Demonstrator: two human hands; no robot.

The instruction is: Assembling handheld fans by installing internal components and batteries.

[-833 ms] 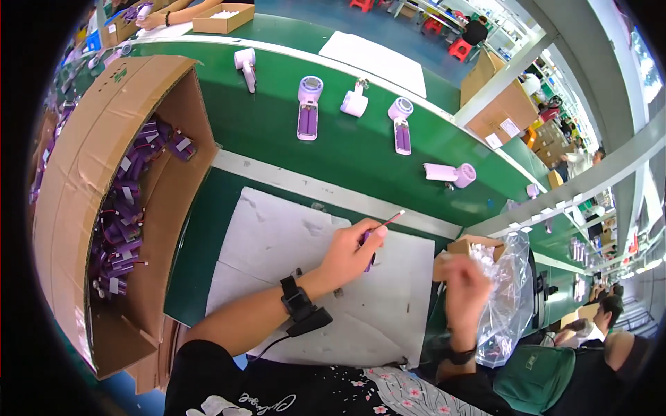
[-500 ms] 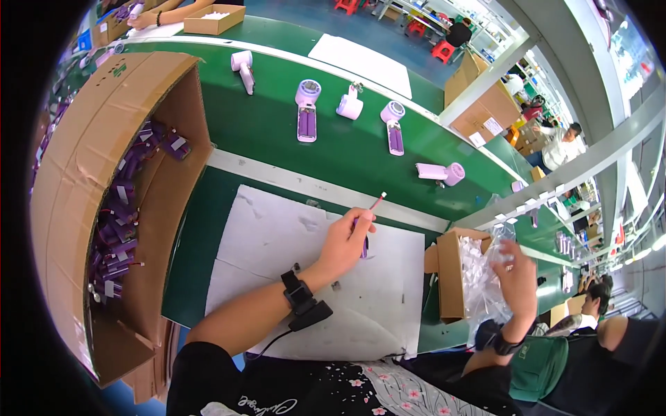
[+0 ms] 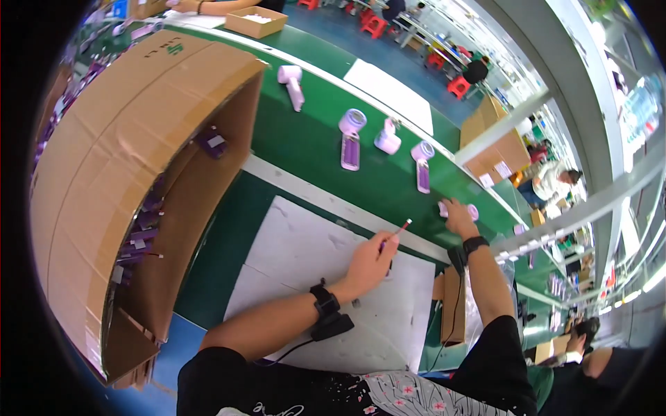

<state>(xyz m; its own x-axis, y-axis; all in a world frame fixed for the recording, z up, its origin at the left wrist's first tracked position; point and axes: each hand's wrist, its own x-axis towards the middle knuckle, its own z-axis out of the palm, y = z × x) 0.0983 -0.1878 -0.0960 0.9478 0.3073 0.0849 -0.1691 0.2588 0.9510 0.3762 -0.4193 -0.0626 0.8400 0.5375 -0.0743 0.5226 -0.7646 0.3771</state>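
My left hand [image 3: 371, 266] is closed over the white sheet [image 3: 312, 239], holding a purple battery pack mostly hidden by the fingers. Its thin red lead [image 3: 402, 228] sticks out past the fingertips and ends in a small white plug. Farther right, my right hand [image 3: 459, 218] is on a lilac handheld fan [image 3: 473, 212] lying on the green belt, its fingers closed around the handle. More fans lie along the belt: one fan with two purple cells showing [image 3: 351, 139], a similar fan [image 3: 422, 166], a fan on its side [image 3: 388, 136] and a fan at the far left [image 3: 291, 87].
A big cardboard box [image 3: 149, 104] of purple battery packs [image 3: 142, 236] stands at my left. A small carton [image 3: 454, 305] is partly under my right arm. A metal frame [image 3: 555, 225] rises at the right. Another person's arm [image 3: 229, 7] is at the far left.
My right hand has moved from above the small carton, forward to the fan on the belt. The left hand still holds the battery pack. The whole view has shifted and tilted.
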